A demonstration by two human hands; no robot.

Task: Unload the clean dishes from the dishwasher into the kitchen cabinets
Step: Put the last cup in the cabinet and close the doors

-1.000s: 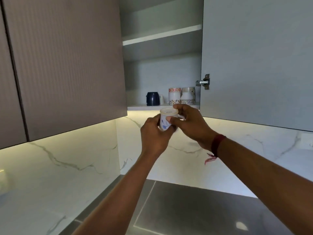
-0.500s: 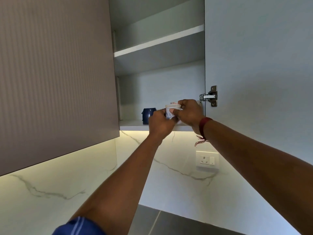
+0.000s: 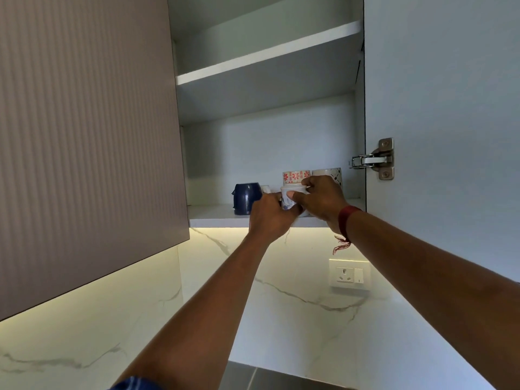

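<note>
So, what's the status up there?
Left hand and right hand grip white cup at lower shelf edge. Blue mug to its left, patterned cups behind.

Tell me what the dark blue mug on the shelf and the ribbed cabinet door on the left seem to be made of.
The dark blue mug: likely glazed ceramic; its surface is glossy with bright highlights. The ribbed cabinet door: matte taupe panel with fine vertical grooves, probably laminate or painted board; the look alone cannot settle which.
</note>
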